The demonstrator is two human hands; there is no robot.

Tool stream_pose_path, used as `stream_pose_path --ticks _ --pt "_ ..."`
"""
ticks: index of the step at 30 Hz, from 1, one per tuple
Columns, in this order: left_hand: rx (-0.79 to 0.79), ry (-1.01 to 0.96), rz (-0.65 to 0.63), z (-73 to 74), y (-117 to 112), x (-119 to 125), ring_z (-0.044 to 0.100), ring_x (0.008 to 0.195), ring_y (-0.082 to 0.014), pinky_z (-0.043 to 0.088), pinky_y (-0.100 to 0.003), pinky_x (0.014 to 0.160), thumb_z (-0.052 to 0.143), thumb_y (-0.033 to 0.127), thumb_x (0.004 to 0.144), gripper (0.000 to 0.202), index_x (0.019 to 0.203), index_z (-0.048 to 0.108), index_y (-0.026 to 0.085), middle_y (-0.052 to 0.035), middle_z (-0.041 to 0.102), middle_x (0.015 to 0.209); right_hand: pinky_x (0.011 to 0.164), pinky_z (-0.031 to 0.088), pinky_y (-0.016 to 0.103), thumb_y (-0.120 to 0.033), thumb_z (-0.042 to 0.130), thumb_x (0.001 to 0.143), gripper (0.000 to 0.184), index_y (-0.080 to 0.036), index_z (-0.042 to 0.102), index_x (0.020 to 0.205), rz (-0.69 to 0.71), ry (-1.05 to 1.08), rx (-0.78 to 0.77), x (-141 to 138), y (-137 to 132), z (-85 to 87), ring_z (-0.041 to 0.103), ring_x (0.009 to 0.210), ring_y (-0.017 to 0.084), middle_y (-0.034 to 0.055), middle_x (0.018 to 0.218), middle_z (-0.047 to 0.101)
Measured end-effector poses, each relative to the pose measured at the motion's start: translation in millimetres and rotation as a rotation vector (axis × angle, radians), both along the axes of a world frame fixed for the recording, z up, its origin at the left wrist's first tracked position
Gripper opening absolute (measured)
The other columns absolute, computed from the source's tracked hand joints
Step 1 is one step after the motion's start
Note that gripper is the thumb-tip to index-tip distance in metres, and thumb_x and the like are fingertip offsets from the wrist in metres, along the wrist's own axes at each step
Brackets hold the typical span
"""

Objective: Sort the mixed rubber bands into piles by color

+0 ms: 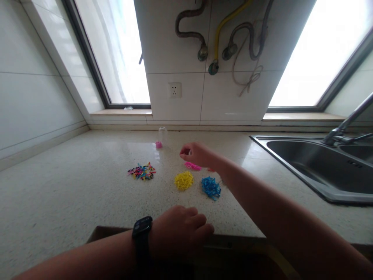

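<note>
1. The speckled countertop (72,186) spreads beneath both hands; the sink (305,163) lies off to the right hand's right.
2. The left hand (179,229), curled loosely and holding nothing visible, rests at the near edge.
3. The right hand (196,153) is nearer the piles, fingertips pinched; whether they hold a band I cannot tell.
4. The pink bands (192,166) lie just below it, with the yellow pile (183,181) and blue pile (211,187) nearer the person and the mixed pile (142,171) to its left.

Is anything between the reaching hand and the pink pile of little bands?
Nothing visible. The right hand hovers just above and behind the pink pile, with only bare countertop around it. The yellow pile and blue pile lie nearer the person, off that path.
</note>
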State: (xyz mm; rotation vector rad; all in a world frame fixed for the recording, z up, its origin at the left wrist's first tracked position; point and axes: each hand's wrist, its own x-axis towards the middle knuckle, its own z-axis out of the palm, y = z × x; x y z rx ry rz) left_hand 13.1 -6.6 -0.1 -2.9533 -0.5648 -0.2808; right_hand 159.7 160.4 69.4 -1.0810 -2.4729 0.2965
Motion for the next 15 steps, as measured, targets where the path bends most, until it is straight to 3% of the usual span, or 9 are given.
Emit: stream_pose_path --ticks 7,15 --pt "-0.008 -0.001 -0.015 -1.5 1.1 -1.2 0.055 0.072 -0.0195 0.04 -0.034 0.05 0.057 0.032 0.093 0.021 0.107 0.051 0.018 -0.0017 0.061 0.087 0.075 0.045 0.027 -0.028 0.057 0.088 0.024 -0.02 0.076 0.101 0.122 -0.329 0.026 -76.0 -12.1 -8.8 0.068 0.089 0.021 0.0096 0.098 0.076" --pt "0.007 -0.019 -0.003 -2.4 0.2 0.3 0.056 0.069 -0.0187 0.04 -0.032 0.049 0.055 0.032 0.095 0.017 0.106 0.052 0.019 -0.0019 0.061 0.083 0.08 0.052 0.035 -0.032 0.052 0.09 0.032 -0.016 0.074 0.107 0.069 -0.406 0.049 -107.0 1.3 -37.0 0.069 0.098 0.027 0.0167 0.111 0.073"
